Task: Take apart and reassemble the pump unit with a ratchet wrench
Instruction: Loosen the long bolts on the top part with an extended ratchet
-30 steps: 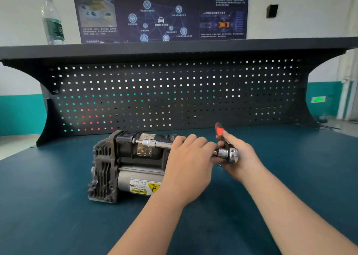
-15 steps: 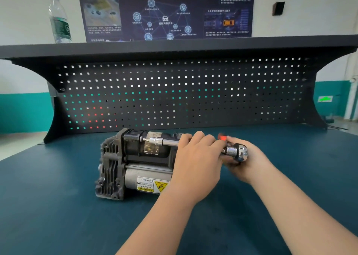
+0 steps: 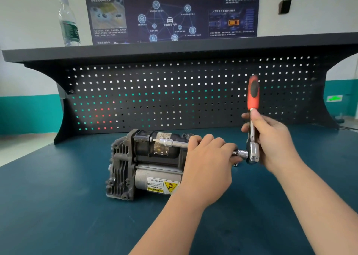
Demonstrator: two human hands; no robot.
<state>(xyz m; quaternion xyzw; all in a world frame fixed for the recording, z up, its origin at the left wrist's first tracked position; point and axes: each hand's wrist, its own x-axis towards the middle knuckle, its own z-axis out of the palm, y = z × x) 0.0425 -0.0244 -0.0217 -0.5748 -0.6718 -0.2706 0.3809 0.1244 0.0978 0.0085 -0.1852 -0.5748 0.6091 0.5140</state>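
Ratchet on a long extension, working a bolt on top of the pump unit

The right hand grips the ratchet wrench by its steel shank, below the red grip, handle upright. The left hand curls over the extension bar, steadying it; past its fingertips the socket meets a bolt on the pump unit, which lies on the blue bench. To do it well, the person should keep the bar in line with the bolt, press inward so the socket stays seated, and swing in short arcs
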